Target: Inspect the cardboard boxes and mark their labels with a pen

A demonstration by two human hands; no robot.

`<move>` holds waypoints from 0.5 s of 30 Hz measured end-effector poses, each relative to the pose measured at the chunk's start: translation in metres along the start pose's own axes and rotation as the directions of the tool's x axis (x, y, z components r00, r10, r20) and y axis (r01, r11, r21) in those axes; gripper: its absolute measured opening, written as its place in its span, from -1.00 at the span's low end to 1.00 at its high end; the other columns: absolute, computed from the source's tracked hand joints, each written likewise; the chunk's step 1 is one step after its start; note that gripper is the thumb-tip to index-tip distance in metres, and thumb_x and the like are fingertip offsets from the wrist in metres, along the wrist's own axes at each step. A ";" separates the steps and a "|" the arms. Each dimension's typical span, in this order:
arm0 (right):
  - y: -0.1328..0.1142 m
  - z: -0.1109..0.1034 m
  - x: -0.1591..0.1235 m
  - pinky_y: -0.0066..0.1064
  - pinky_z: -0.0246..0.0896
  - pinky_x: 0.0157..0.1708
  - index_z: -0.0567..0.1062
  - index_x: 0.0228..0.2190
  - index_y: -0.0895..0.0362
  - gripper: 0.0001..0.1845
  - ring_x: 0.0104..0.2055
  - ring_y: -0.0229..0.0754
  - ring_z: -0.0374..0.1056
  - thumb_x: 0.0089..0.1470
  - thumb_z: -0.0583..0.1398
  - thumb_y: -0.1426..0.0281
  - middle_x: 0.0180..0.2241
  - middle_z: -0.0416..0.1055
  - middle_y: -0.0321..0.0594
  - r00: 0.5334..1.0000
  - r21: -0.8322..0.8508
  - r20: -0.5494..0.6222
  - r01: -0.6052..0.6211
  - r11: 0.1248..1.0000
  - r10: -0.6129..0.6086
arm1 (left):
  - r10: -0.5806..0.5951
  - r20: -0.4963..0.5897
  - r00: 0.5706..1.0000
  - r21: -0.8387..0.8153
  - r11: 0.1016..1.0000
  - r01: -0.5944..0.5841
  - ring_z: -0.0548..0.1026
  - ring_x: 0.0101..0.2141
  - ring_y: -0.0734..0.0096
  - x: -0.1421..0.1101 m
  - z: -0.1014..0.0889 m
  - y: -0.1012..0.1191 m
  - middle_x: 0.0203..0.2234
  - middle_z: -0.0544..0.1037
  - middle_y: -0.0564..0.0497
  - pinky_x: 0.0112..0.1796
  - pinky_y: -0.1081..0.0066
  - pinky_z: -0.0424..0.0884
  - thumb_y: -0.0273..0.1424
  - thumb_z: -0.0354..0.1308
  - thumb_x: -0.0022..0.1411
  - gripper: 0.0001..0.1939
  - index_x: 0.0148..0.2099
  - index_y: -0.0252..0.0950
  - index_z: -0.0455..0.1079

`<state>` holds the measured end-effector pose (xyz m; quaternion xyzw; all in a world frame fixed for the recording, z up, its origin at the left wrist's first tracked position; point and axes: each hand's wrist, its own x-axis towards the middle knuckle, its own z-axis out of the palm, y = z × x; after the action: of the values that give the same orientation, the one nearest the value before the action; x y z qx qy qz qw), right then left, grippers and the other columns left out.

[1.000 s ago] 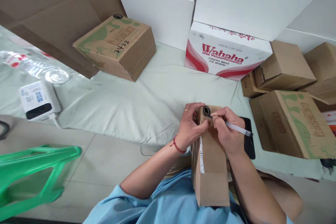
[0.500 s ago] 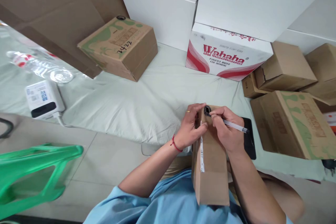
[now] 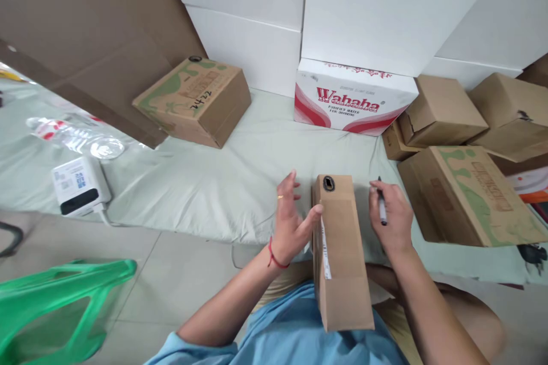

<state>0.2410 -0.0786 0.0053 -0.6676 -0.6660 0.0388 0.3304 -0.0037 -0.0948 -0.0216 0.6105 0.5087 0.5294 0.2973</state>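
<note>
While left hand (image 3: 291, 227) and right hand (image 3: 393, 218) stand apart, box (image 3: 343, 248) between.

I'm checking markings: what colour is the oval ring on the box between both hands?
The oval ring is black, clearest in head view.

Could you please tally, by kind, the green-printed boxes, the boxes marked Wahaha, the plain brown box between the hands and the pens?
Green-printed boxes: 2
Wahaha box: 1
Plain brown box between the hands: 1
Pen: 1
Total: 5
</note>
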 end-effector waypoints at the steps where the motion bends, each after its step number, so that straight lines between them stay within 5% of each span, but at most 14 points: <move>1: 0.011 -0.001 -0.006 -0.22 0.35 -0.12 0.65 0.00 0.13 -0.64 -0.12 0.03 0.47 0.39 0.10 0.34 -0.20 0.53 -0.06 0.993 -0.126 0.117 0.017 0.992 -0.002 | 0.072 -0.018 0.997 0.018 0.997 -0.072 0.41 0.27 -0.06 -0.004 -0.009 0.009 0.37 0.30 -0.32 0.13 -0.02 0.52 -0.01 0.19 0.51 -0.25 0.56 -0.11 0.06; 4: 0.031 0.001 -0.026 -0.25 0.30 -0.18 0.65 0.07 0.15 -0.49 -0.12 0.06 0.40 0.28 0.02 0.57 -0.20 0.48 -0.02 0.921 -0.380 0.382 0.078 0.922 0.080 | 0.290 0.202 0.935 -0.030 0.957 -0.290 0.45 0.29 -0.10 -0.018 -0.033 0.041 0.22 0.50 -0.26 0.29 -0.11 0.39 0.09 0.13 0.51 -0.40 0.39 -0.13 0.32; 7: 0.036 0.005 -0.042 -0.24 0.32 -0.09 0.59 0.19 0.18 -0.39 -0.09 0.05 0.38 0.26 -0.01 0.64 -0.16 0.48 0.01 0.892 -0.416 0.437 0.090 0.905 0.112 | 0.400 0.493 0.773 -0.090 0.907 -0.411 0.43 0.35 -0.20 -0.035 -0.041 0.068 0.14 0.61 -0.25 0.46 -0.18 0.16 0.26 0.27 0.31 -0.12 0.42 -0.17 0.29; 11: 0.044 -0.005 -0.059 -0.06 0.36 0.03 0.40 0.37 0.26 -0.42 -0.04 0.17 0.35 0.42 0.05 0.38 -0.07 0.48 0.13 0.953 -0.462 0.272 0.010 0.887 0.131 | 0.340 0.731 0.591 0.023 0.855 -0.519 0.35 0.45 -0.18 -0.050 -0.034 0.074 0.32 0.55 -0.27 0.55 -0.20 -0.13 0.16 0.34 0.32 -0.02 0.55 -0.27 0.18; 15: 0.059 -0.020 -0.081 0.15 0.35 0.06 0.23 0.41 0.51 -0.08 0.09 0.40 0.33 0.40 0.12 -0.02 0.17 0.38 0.49 0.960 -0.557 0.070 -0.187 0.809 0.270 | 0.253 0.795 0.551 0.088 0.851 -0.518 0.29 0.49 -0.19 -0.051 -0.030 0.067 0.41 0.47 -0.27 0.53 -0.24 -0.06 -0.01 0.38 0.33 -0.09 0.54 -0.29 0.21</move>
<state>0.2932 -0.1541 -0.0399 -0.8046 -0.5862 -0.0643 0.0700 -0.0080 -0.1686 0.0294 0.9107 0.2642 0.1885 0.2556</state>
